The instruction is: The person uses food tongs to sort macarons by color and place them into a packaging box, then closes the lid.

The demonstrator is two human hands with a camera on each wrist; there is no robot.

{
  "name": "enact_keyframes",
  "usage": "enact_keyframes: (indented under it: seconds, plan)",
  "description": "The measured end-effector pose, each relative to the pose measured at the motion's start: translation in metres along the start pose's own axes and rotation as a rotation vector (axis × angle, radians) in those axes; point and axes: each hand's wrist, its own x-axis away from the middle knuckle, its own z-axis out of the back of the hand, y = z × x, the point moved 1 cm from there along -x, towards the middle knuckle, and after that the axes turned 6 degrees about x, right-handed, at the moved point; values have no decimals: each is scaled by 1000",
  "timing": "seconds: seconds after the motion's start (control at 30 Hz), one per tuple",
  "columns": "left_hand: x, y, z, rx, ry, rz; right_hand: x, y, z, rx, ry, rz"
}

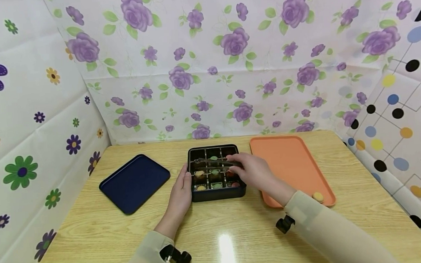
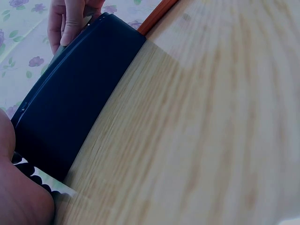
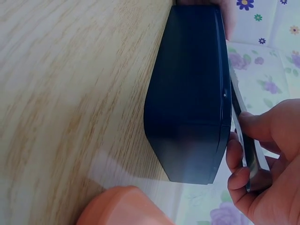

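A dark navy box (image 1: pixel 218 193) with a clear divided insert stands in the middle of the table. Yellow, green and red macarons, among them a green macaron (image 1: pixel 215 172), fill several of its compartments. My right hand (image 1: pixel 252 171) pinches dark tongs (image 1: pixel 220 161) near their back end, low over the box from its right side. The two arms of the tongs lie apart, their tips over the left column. Along the box's left wall rests my left hand (image 1: pixel 181 185), fingers fairly straight and thumb by the rim. The left wrist view shows it beside the box wall (image 2: pixel 79 98).
To the left lies a navy tray (image 1: pixel 135 184), set at an angle. An orange tray (image 1: pixel 289 155) lies on the right, partly under my right forearm, with one yellow macaron (image 1: pixel 317 197) near its front corner. Floral cloth (image 1: pixel 208 76) hangs behind the wooden table.
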Motion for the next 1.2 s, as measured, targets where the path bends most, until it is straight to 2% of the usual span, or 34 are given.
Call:
enact_keyframes:
  seconds: [0.4, 0.67, 1.2]
  plan:
    - [0, 0, -1, 0, -3, -9, 16, 9, 11, 37, 51, -41]
    - [0, 0, 0, 9, -6, 5, 35, 26, 21, 38, 102, -27]
    - [-1, 0, 0, 7, -10, 13, 74, 62, 43, 7, 114, -60]
